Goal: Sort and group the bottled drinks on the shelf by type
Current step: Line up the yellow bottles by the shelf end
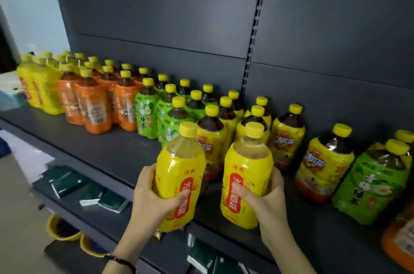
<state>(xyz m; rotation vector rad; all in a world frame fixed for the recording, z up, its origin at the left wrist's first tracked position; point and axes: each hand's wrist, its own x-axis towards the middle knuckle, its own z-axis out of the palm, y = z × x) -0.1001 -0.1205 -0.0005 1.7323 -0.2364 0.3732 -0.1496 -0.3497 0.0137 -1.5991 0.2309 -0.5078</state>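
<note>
Our left hand (pixel 152 193) and right hand (pixel 266 197) each wrap fingers round a yellow pear-drink bottle (pixel 179 175), to carry them to their matching group (pixel 38 85).

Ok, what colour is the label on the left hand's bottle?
Yellow with a red panel; the bottle shows best in head view.

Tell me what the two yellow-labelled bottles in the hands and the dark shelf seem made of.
Both yellow-labelled bottles, left and right: likely clear plastic, see-through above glossy, glare-catching film labels. Dark grey shelf: probably painted metal, matte, judging by the slotted upright.
</note>
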